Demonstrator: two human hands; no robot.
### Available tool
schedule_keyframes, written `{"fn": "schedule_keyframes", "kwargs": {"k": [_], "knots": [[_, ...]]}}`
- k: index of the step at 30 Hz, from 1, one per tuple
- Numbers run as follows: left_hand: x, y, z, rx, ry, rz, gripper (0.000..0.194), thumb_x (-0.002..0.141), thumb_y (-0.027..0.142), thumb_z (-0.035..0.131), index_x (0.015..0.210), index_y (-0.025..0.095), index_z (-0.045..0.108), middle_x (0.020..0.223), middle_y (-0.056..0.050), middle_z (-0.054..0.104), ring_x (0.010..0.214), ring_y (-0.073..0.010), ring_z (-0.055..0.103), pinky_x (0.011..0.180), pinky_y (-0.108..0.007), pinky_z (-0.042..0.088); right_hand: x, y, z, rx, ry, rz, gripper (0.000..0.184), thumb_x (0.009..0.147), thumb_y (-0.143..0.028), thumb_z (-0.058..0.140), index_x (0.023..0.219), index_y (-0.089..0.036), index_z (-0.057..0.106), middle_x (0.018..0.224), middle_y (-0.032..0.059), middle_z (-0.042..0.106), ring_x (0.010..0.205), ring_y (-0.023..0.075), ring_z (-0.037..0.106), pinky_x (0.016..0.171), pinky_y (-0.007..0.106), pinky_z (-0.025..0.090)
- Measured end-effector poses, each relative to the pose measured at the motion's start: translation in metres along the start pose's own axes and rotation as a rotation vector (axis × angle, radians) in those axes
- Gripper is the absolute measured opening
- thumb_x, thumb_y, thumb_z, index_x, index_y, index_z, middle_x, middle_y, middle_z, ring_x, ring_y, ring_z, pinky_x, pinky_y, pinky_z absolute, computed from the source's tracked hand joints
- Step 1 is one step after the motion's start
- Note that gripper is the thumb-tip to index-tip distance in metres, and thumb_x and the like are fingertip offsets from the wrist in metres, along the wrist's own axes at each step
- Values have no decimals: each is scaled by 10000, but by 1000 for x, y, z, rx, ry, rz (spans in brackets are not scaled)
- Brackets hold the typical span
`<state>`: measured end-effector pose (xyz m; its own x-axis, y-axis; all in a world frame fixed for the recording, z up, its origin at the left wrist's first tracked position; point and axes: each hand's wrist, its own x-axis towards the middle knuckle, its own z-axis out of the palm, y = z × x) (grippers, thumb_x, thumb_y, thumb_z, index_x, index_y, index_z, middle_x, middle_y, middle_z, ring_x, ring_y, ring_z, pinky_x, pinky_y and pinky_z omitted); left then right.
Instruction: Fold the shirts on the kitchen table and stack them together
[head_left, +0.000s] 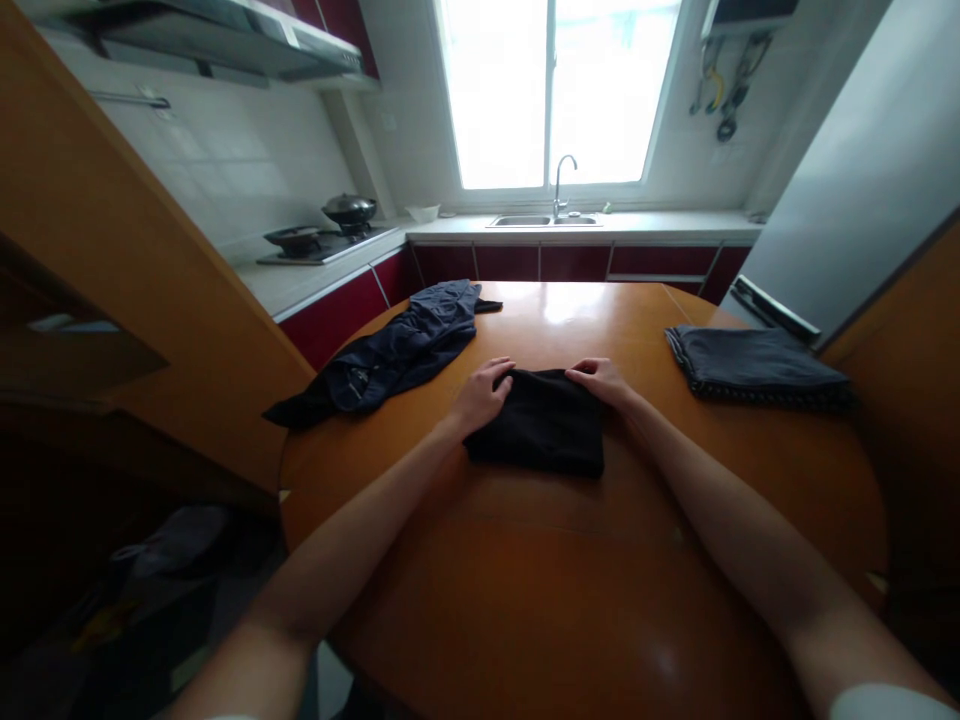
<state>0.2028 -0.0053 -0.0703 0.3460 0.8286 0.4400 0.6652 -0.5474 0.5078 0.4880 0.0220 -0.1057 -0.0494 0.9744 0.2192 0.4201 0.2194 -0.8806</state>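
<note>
A black garment (544,425), folded into a compact rectangle, lies flat in front of me on the round wooden table (480,580). My left hand (484,395) is at its far left corner, fingers curled over the edge. At the far right corner, my right hand (598,380) pinches the cloth between thumb and fingers. What kind of garment it is cannot be made out in its folded form.
Crumpled dark blue clothing (405,345) is spread along the table's left side. A stack of folded dark clothes (757,365) sits at the right. Beyond the table are a counter with a sink (521,221), a stove (330,245) with pans, and a fridge (817,170).
</note>
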Motion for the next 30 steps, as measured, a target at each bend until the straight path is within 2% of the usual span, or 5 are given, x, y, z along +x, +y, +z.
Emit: {"fn": "schedule_keyframes", "kwargs": {"k": [3, 6, 18, 23, 30], "knots": [[-3, 11, 18, 141, -282, 19, 573, 990, 440, 468, 1499, 176, 464, 1608, -101, 374, 1510, -272, 285, 1240, -515, 197, -1, -2, 0, -9, 7, 13, 412, 735, -564, 675, 749, -158, 743, 675, 21, 692, 628, 157, 582, 577, 262, 441], [-9, 14, 23, 250, -423, -74, 698, 996, 561, 406, 1584, 200, 298, 1675, -82, 181, 1556, -282, 116, 1226, -608, 93, -2, -4, 2, -20, 24, 34, 474, 777, -613, 600, 693, -161, 712, 608, 4, 639, 585, 152, 547, 527, 261, 393], [-14, 17, 20, 354, -436, -235, 785, 990, 612, 298, 1619, 162, 163, 1687, -84, 37, 1562, -271, 37, 1234, -576, 75, -7, -4, -7, -306, 262, 171, 332, 735, -536, 710, 783, -208, 709, 792, 36, 725, 801, 228, 671, 905, 437, 451], [-14, 15, 20, 345, -427, -231, 781, 986, 596, 318, 1617, 161, 172, 1687, -84, 44, 1563, -266, 45, 1234, -575, 71, -43, -19, -8, -205, 449, -133, 364, 889, -480, 555, 1034, -178, 695, 1034, 123, 694, 977, 265, 647, 918, 433, 488], [-13, 16, 22, 333, -415, -214, 765, 985, 579, 350, 1614, 174, 189, 1688, -91, 67, 1561, -278, 67, 1232, -574, 73, -148, -46, -6, -452, -60, -572, 574, 875, -293, 607, 1441, -279, 507, 1511, 98, 462, 1409, 309, 382, 1148, 524, 323]]}}
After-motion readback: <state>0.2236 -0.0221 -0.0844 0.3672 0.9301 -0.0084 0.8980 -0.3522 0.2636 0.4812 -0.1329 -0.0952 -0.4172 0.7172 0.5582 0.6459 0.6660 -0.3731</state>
